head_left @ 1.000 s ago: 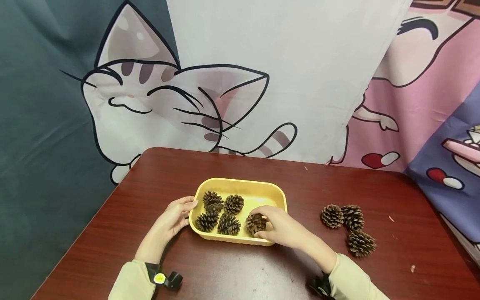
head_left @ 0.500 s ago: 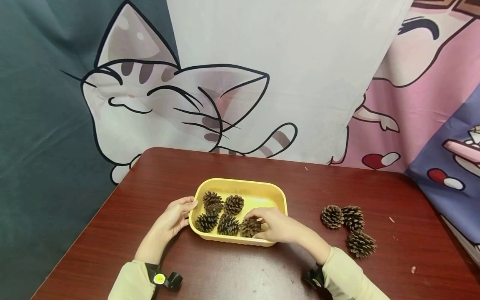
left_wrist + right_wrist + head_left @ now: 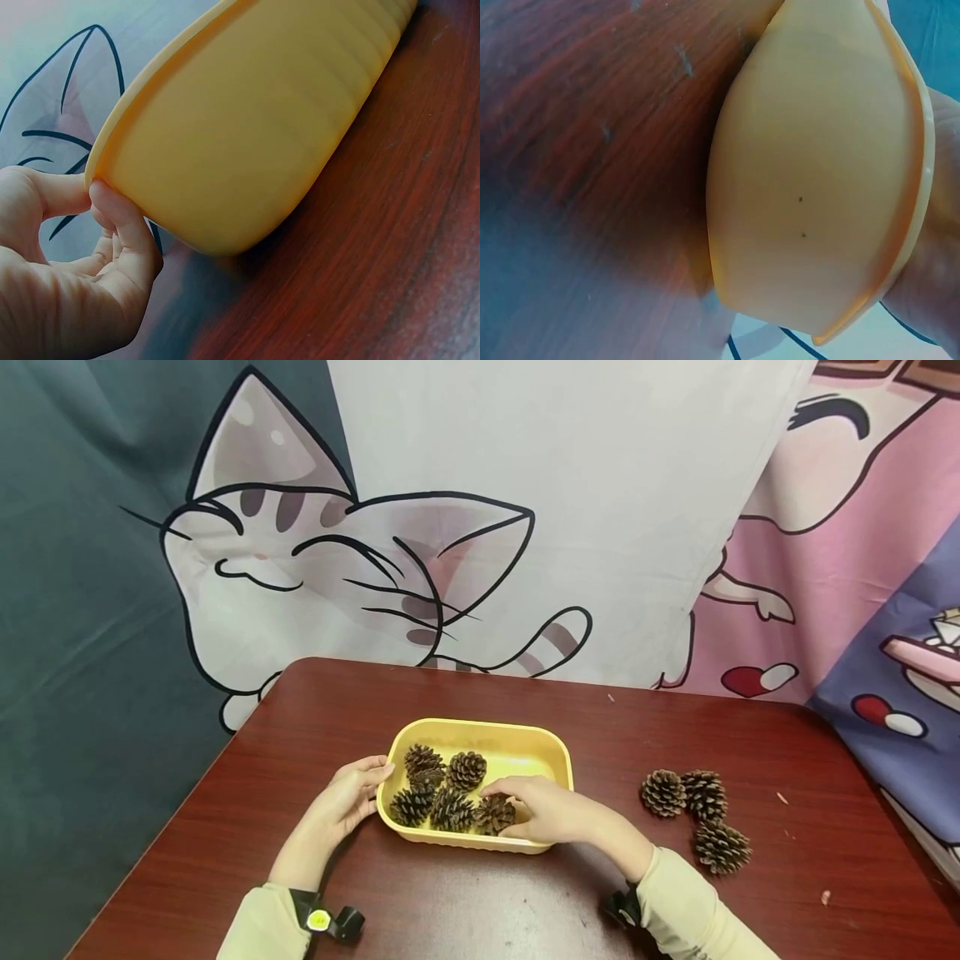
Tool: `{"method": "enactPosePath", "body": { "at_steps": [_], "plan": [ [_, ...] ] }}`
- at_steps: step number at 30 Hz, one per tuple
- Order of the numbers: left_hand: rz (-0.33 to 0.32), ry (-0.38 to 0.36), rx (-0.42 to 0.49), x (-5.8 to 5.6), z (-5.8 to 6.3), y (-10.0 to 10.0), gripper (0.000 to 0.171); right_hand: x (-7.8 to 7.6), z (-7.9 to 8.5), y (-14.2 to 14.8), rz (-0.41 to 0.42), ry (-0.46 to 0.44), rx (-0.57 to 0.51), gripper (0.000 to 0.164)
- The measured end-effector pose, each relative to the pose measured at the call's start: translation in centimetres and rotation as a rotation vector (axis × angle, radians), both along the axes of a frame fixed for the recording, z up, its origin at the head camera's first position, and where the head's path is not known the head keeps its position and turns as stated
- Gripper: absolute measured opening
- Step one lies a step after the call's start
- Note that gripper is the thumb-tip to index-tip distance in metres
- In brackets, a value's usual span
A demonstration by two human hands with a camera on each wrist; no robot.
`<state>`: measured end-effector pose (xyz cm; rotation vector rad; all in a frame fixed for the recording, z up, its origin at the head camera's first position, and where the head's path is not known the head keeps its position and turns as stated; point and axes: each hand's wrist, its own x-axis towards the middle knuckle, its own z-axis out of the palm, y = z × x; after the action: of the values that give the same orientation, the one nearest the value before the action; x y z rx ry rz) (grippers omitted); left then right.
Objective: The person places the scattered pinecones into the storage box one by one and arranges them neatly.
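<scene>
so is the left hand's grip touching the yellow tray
Touching: the left wrist view shows the left hand's grip pinching the yellow tray at its rim.

Tray: yellow, 2 dark specks
Pinecones: brown
Table: red-brown, grained
Sleeves: cream
Curtain, 12 o'clock: white, grey-striped cat

from where I'm standing, the right hand has slid the held pinecone toward the yellow tub's left end; the gap there a second ago is gone; the front-middle pinecone got nudged slightly left too
</scene>
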<state>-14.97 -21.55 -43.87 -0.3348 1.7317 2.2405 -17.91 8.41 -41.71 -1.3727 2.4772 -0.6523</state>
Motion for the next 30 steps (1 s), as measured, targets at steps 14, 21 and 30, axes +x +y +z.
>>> {"method": "enactPosePath", "body": {
  "at_steps": [14, 21, 30],
  "plan": [
    [-0.006, 0.002, -0.004, 0.0, 0.0, 0.0, 0.012, -0.3, 0.6, 1.2, 0.038, 0.024, 0.041, 0.052],
    [-0.005, 0.000, -0.002, -0.1, -0.1, 0.0, 0.014, -0.2, 0.9, 1.7, 0.030, 0.008, 0.025, 0.050],
    [-0.014, 0.005, -0.002, 0.0, -0.1, -0.1, 0.020, 0.4, 1.7, 4.8, -0.044, 0.062, -0.066, 0.046]
  ]
}}
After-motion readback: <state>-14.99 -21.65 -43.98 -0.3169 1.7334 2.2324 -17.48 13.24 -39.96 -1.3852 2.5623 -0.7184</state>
